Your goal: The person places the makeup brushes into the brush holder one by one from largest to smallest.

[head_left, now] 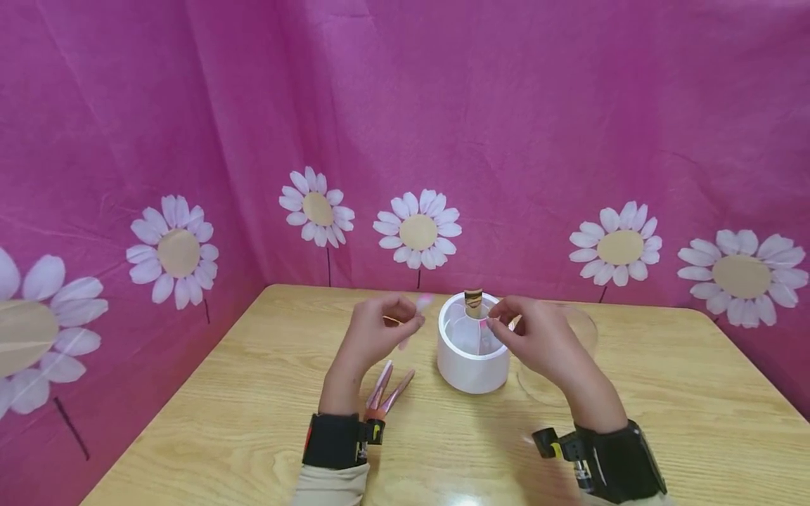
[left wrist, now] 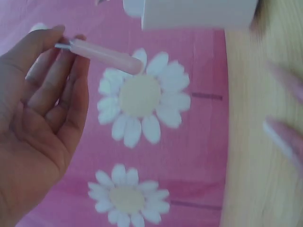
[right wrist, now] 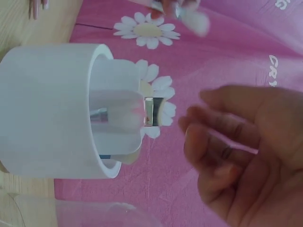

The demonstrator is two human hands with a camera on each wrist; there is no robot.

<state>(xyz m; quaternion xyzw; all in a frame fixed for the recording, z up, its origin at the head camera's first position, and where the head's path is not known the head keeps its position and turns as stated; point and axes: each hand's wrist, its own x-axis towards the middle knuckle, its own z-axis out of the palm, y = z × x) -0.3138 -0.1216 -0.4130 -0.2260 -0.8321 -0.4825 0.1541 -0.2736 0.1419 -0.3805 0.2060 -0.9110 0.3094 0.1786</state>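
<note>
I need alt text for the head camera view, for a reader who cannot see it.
A person's left hand pinches a small brush, while the right hand hovers close to a white round holder. Pink handles lie on the wooden table; behind it hangs pink cloth with large daisies.

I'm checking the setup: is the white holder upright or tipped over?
Upright: in the head view, the white holder stands on the table, its opening facing up.
</note>
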